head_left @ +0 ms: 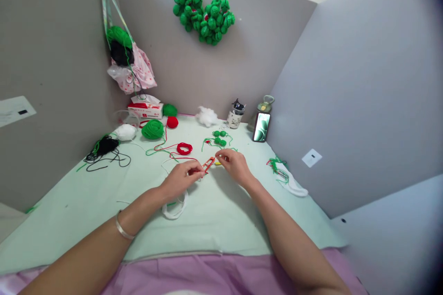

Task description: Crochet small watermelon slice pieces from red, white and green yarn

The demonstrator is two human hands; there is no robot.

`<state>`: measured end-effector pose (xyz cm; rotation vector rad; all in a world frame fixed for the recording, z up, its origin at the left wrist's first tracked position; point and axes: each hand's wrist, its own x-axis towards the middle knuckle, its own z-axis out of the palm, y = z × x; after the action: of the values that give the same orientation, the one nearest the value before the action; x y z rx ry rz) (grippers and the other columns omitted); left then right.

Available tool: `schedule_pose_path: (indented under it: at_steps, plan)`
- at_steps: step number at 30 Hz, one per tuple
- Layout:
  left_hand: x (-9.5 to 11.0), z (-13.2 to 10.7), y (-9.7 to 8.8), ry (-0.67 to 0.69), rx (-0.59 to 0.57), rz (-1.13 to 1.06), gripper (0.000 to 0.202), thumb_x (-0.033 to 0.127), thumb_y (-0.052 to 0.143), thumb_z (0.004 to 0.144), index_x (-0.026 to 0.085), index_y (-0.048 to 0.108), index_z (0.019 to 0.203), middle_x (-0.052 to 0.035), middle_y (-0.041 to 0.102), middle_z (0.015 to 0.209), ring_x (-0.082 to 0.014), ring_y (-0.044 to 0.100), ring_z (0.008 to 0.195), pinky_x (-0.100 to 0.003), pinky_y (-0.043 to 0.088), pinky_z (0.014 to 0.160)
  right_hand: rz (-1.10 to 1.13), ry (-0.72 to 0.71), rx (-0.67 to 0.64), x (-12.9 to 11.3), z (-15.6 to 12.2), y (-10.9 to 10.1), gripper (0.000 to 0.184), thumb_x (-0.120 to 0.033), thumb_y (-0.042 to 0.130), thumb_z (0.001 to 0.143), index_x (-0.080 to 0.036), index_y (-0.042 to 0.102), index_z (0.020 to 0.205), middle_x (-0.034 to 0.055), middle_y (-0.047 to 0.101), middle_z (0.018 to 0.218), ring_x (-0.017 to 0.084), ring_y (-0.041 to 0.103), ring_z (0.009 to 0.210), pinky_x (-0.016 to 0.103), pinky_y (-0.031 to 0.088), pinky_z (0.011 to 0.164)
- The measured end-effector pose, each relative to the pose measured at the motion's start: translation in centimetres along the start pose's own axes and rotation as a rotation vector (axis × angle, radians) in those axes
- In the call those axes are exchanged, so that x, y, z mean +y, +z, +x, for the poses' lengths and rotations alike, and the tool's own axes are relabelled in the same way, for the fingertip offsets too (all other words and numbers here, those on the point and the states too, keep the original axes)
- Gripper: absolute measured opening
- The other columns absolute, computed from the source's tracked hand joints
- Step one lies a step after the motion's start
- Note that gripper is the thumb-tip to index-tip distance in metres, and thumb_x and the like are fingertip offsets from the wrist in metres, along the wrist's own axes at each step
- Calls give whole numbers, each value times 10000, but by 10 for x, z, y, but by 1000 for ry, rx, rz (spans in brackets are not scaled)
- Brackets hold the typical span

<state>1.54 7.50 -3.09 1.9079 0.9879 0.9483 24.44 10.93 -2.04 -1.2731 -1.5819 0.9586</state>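
Observation:
My left hand (pixel 182 178) is closed in a pinch on a strand of red yarn (pixel 206 165) near the middle of the pale green table cover (pixel 214 212). My right hand (pixel 232 162) pinches the other end of the same red piece, with something small and yellow at its fingertips that I cannot make out. A loop of white yarn (pixel 176 208) lies under my left wrist. Just beyond the hands lie a coil of red yarn (pixel 184 148) and small green crocheted pieces (pixel 219 137).
Green yarn ball (pixel 152 129), red ball (pixel 172 122), black yarn tangle (pixel 105 147), white stuffing (pixel 206 115), a tissue box (pixel 145 109), a cup (pixel 236 116), a phone (pixel 261 126) and a bottle stand at the back. Green crocheted bunches (pixel 204 13) hang on the grey partition. Yarn scraps (pixel 282 171) lie right.

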Motion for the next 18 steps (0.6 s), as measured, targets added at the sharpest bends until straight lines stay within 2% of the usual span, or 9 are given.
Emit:
schedule_pose_path:
  at_steps: [2, 4, 7, 10, 13, 14, 16, 18]
  plan:
    - [-2, -3, 6, 29, -14, 54, 178, 282, 598, 926, 205, 688, 794, -1, 675, 786, -181, 589, 722, -293, 450, 682, 78, 30, -7, -2, 0, 1, 74, -255, 749, 783, -207, 752, 839, -3, 678, 727, 134, 549, 658, 269, 431, 661]
    - [-3, -6, 14, 76, -19, 114, 172, 259, 579, 936, 209, 672, 800, -12, 669, 799, -194, 591, 761, -306, 454, 713, 182, 69, -50, -6, 0, 2, 165, -330, 761, 768, -196, 740, 861, 14, 726, 764, 134, 601, 650, 266, 460, 629]
    - [-5, -12, 29, 163, -31, 203, 166, 222, 563, 945, 211, 650, 803, -31, 664, 823, -211, 593, 812, -334, 463, 767, 342, 131, -127, -11, -1, 1, 290, -417, 800, 723, -184, 725, 879, 54, 774, 865, 155, 699, 746, 271, 533, 668]
    - [-12, -13, 34, 228, -58, 270, 182, 195, 571, 951, 212, 643, 785, -26, 662, 802, -200, 603, 789, -337, 487, 767, 453, 169, -164, -15, -2, -1, 358, -465, 837, 684, -190, 702, 869, 42, 760, 844, 139, 710, 742, 255, 558, 675]
    - [-25, -4, 18, 244, -35, 325, 176, 223, 598, 981, 202, 674, 823, -27, 685, 833, -200, 643, 842, -354, 534, 804, 493, 185, -186, -16, -2, -2, 393, -469, 869, 647, -197, 696, 872, 16, 740, 811, 100, 665, 656, 208, 511, 579]
    - [-31, 0, 9, 234, -2, 343, 147, 265, 612, 996, 190, 693, 899, -37, 703, 902, -203, 660, 876, -378, 554, 825, 491, 186, -194, -15, -3, -2, 401, -468, 874, 639, -198, 696, 877, 15, 738, 808, 95, 656, 644, 197, 488, 551]
    - [-41, 9, -11, 202, 81, 366, 218, 356, 643, 1001, 173, 695, 1109, -76, 714, 1122, -214, 689, 959, -422, 588, 859, 467, 183, -209, -15, -4, 1, 407, -476, 868, 644, -196, 695, 884, 22, 742, 804, 102, 657, 648, 192, 456, 521]
    - [-48, 15, -26, 181, 155, 367, 257, 364, 643, 1003, 180, 686, 1176, -92, 705, 1200, -227, 692, 1009, -440, 594, 883, 412, 172, -226, -13, -6, 6, 390, -477, 841, 674, -189, 696, 893, 42, 753, 812, 119, 666, 654, 205, 452, 517]
